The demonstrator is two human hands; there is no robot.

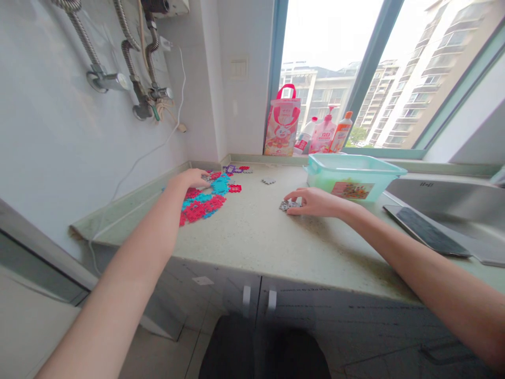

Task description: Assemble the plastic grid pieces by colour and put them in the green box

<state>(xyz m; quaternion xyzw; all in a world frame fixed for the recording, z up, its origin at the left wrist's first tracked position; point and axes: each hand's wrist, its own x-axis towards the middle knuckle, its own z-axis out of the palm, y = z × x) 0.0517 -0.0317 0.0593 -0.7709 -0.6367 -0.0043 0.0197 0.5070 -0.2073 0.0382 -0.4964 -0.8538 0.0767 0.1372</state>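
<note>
My left hand reaches over the far-left part of the countertop, fingers and thumb curled down among small flat pieces. Red pieces, turquoise pieces and a few purple pieces lie spread there, with notched outlines. What the left fingertips hold, if anything, is too small to make out. Nearer the middle, my right hand curls its fingers and thumb around a small cluster of grey notched pieces on the counter. A lone grey jagged-edged piece lies between the hands, further back.
Behind my right hand stands a translucent turquoise bin. A phone lies by the steel sink. On the windowsill are a pink bag and several bottles. A white cable runs down the left wall.
</note>
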